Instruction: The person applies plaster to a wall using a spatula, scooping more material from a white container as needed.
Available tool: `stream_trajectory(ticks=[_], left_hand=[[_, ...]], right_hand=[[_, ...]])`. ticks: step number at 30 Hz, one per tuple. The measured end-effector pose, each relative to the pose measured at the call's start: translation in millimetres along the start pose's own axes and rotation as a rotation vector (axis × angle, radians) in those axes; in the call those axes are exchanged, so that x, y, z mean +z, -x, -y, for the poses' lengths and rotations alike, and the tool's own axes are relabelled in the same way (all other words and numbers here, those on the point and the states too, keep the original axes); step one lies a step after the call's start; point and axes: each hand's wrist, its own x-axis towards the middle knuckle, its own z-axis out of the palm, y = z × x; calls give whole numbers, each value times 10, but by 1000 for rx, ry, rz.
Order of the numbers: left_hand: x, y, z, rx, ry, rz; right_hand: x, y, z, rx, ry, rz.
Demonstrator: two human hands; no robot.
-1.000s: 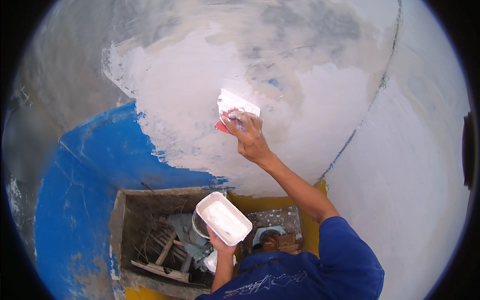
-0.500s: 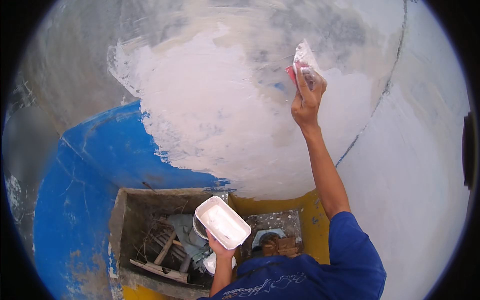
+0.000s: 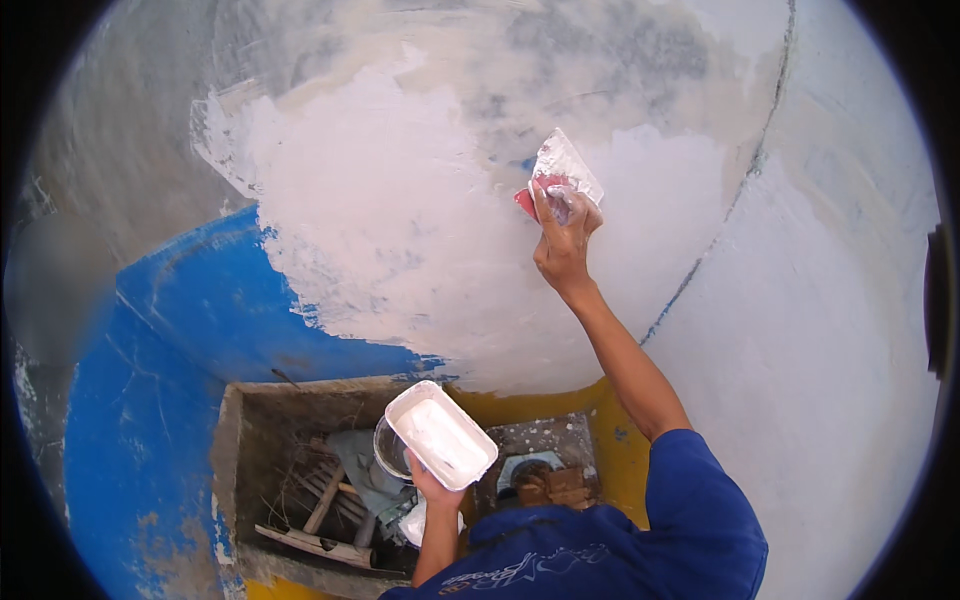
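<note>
Leftward and down comes the right hand (image 3: pixel 566 240), fingers pinched round the scraper (image 3: pixel 563 160) at the grey-and-white wall (image 3: pixel 350 200), blue low at left! Left hand (image 3: pixel 437 487) grips the white tub (image 3: pixel 440 435) (fingers mostly hidden), concrete trough (image 3: pixel 300 564) below; pale lettering (image 3: pixel 535 568) crosses the blue shirt (image 3: pixel 700 510).

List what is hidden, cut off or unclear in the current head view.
Head view:
Scraper: its gripped part, covered by the right hand.
Left hand: most fingers, hidden by the white tub.
Bucket: its right part, behind the tub.
Dark object, far right: cut off by the picture's dark edge.
Grey patch, far left: blurred.
</note>
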Motion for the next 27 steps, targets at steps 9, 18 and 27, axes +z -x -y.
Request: stream_trajectory(ticks=[9, 18, 27], left_hand=[[191, -21, 78, -36, 29, -10], [187, 50, 56, -27, 53, -21], [128, 40, 25, 16, 47, -55]], right_hand=[[-85, 621, 479, -17, -324, 265], [-330, 319, -610, 237, -170, -125], [-118, 614, 290, 185, -280, -172]])
